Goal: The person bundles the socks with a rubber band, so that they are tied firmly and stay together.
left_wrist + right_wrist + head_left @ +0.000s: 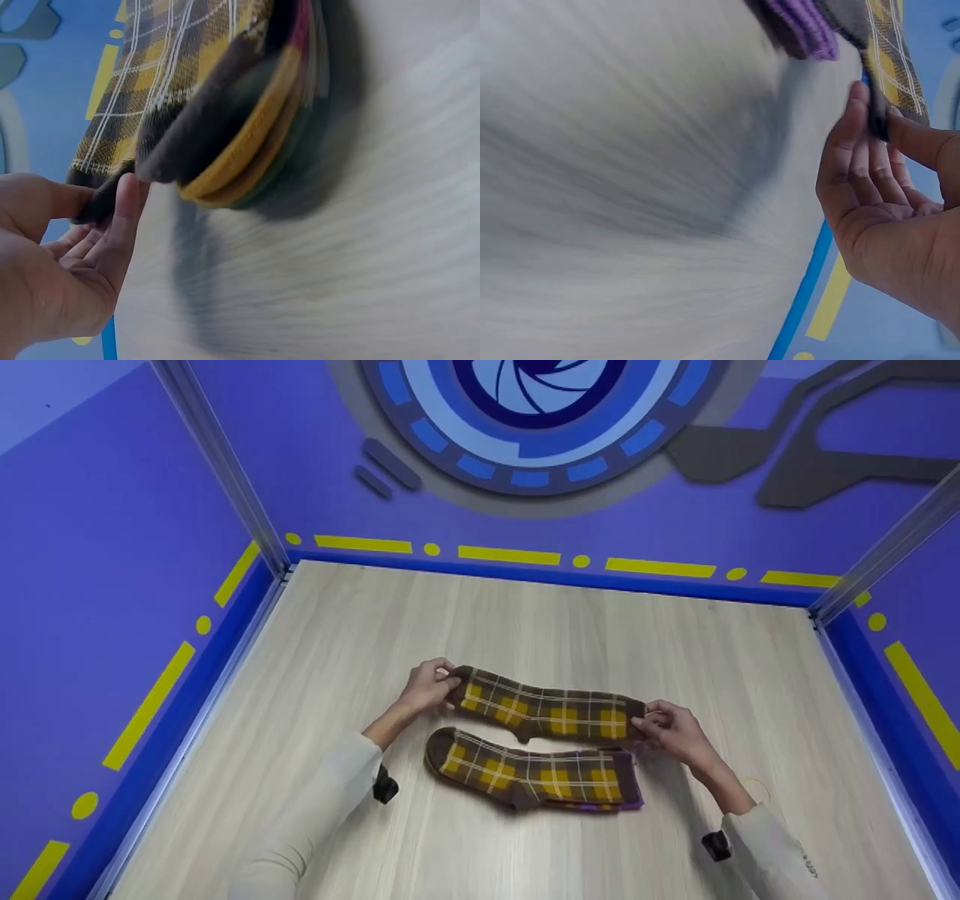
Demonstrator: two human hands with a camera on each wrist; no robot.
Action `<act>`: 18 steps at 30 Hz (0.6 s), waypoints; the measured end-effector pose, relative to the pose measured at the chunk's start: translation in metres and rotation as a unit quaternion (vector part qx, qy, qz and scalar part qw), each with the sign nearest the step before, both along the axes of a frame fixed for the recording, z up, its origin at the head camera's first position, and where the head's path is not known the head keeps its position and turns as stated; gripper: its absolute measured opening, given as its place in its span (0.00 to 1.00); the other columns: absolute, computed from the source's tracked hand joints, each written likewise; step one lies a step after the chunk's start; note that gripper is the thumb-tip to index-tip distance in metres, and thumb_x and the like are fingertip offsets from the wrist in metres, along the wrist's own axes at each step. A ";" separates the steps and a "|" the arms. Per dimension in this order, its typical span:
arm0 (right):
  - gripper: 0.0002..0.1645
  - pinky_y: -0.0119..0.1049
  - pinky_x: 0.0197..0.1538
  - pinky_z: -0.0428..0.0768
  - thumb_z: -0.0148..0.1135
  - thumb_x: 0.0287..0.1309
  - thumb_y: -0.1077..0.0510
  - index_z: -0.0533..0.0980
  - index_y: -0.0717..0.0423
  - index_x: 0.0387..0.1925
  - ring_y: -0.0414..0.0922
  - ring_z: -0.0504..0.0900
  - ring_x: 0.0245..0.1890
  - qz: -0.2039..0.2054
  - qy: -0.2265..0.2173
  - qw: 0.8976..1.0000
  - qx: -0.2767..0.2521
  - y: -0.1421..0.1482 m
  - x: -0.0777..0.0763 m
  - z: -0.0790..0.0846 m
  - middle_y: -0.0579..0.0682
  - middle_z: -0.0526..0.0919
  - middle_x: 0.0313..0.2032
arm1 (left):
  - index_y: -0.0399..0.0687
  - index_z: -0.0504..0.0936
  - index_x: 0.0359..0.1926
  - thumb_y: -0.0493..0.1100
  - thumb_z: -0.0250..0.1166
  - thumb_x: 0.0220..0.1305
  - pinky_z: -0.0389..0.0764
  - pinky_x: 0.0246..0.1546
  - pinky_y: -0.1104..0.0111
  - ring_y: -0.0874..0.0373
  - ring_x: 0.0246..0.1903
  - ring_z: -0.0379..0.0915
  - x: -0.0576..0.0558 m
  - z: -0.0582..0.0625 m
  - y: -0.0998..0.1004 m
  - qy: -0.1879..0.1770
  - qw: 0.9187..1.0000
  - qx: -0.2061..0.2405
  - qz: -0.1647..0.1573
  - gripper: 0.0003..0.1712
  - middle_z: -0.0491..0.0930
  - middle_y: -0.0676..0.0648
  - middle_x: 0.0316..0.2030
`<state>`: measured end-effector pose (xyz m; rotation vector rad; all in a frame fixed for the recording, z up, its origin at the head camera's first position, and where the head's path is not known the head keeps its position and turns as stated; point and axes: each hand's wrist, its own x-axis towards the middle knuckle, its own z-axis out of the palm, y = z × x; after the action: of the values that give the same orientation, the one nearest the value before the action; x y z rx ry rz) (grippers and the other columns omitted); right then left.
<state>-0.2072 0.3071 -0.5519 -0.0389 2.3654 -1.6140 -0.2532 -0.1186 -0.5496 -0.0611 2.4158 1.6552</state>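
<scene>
A brown and yellow plaid sock [555, 711] is stretched sideways between both hands in the head view. My left hand [431, 686] pinches its dark toe end, thumb against fingers. At the other end, my right hand [675, 729] pinches the brown cuff. Just nearer to me lies a stack of socks [536, 772] with a matching plaid one on top. Yellow and green toe layers [247, 157] show under it in the left wrist view. Purple cuffs [810, 30] stick out at the stack's right end in the right wrist view.
The socks are over a pale wood-grain table [360, 630]. Blue-purple panels with yellow dashes [510, 555] wall it at the back and both sides. A thin yellow loop [757, 786] lies near the right forearm.
</scene>
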 end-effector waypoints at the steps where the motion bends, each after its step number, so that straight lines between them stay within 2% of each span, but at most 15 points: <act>1: 0.12 0.33 0.33 0.85 0.63 0.68 0.64 0.71 0.70 0.45 0.34 0.82 0.28 -0.003 0.000 1.000 -0.005 0.000 0.001 0.002 0.41 0.85 0.29 | 0.35 0.80 0.44 0.30 0.61 0.69 0.87 0.27 0.55 0.47 0.20 0.84 0.001 0.001 0.000 0.000 1.000 0.006 0.000 0.05 0.88 0.35 0.30; 5: 0.13 0.33 0.34 0.86 0.62 0.69 0.64 0.71 0.68 0.47 0.35 0.85 0.28 -0.015 -0.021 0.999 -0.024 0.001 0.004 0.011 0.38 0.86 0.29 | 0.33 0.82 0.47 0.29 0.60 0.69 0.87 0.32 0.50 0.56 0.18 0.81 0.006 0.008 -0.004 -0.007 0.999 0.031 -0.010 0.08 0.87 0.35 0.30; 9: 0.17 0.33 0.37 0.87 0.63 0.69 0.61 0.71 0.67 0.52 0.37 0.87 0.30 -0.004 -0.044 0.998 -0.045 0.006 0.009 0.019 0.38 0.87 0.31 | 0.32 0.83 0.48 0.29 0.59 0.69 0.87 0.33 0.49 0.59 0.18 0.81 0.012 0.018 -0.010 -0.011 0.998 0.050 -0.029 0.10 0.87 0.34 0.32; 14: 0.17 0.33 0.37 0.87 0.64 0.68 0.61 0.71 0.65 0.53 0.38 0.87 0.29 0.031 -0.071 0.994 -0.072 0.014 0.019 0.027 0.41 0.89 0.31 | 0.31 0.82 0.49 0.30 0.59 0.68 0.87 0.24 0.61 0.59 0.18 0.83 0.023 0.029 -0.018 -0.033 0.996 0.072 -0.052 0.11 0.87 0.33 0.31; 18: 0.17 0.33 0.36 0.87 0.63 0.69 0.62 0.71 0.65 0.54 0.38 0.88 0.30 0.062 -0.090 0.991 -0.081 0.018 0.026 0.030 0.42 0.89 0.32 | 0.31 0.81 0.50 0.31 0.59 0.67 0.83 0.19 0.69 0.60 0.17 0.82 0.032 0.034 -0.023 -0.058 0.993 0.085 -0.065 0.12 0.87 0.39 0.26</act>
<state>-0.1811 0.3255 -0.5214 -0.0689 2.0534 -1.6701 -0.2208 -0.1419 -0.5155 0.0243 2.1376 1.7404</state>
